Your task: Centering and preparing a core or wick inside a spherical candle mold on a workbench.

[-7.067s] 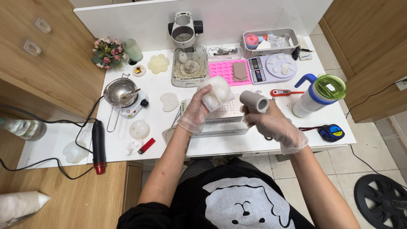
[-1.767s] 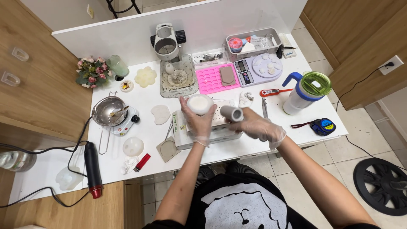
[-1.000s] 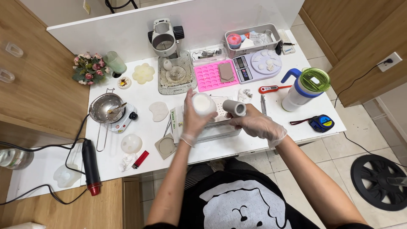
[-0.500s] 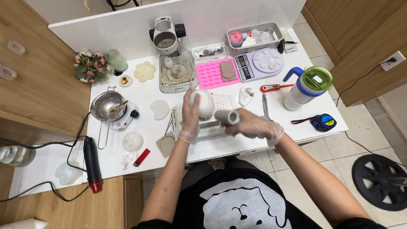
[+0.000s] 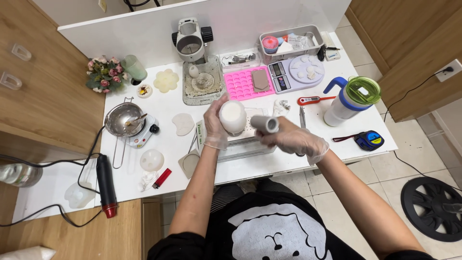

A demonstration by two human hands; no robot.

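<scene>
My left hand (image 5: 215,126), in a clear glove, grips a white rounded mould (image 5: 233,117) and holds it above the white box (image 5: 250,143) at the middle of the table. My right hand (image 5: 293,140), also gloved, holds a grey cylinder (image 5: 265,123) pointed toward the white mould, its end close beside it. Both hands hover just over the box.
On the white table (image 5: 308,159): a microscope (image 5: 191,41), pink mould tray (image 5: 243,83), scale (image 5: 298,73), red thermometer (image 5: 313,100), lidded jug (image 5: 352,100), tape measure (image 5: 368,140), pot on a small hotplate (image 5: 126,120), heat gun (image 5: 106,185), red lighter (image 5: 162,177), flowers (image 5: 102,74).
The white mould has turned in my left hand, its flat white face showing more. My right hand brought the grey cylinder up closer to it. The view shifted slightly.
</scene>
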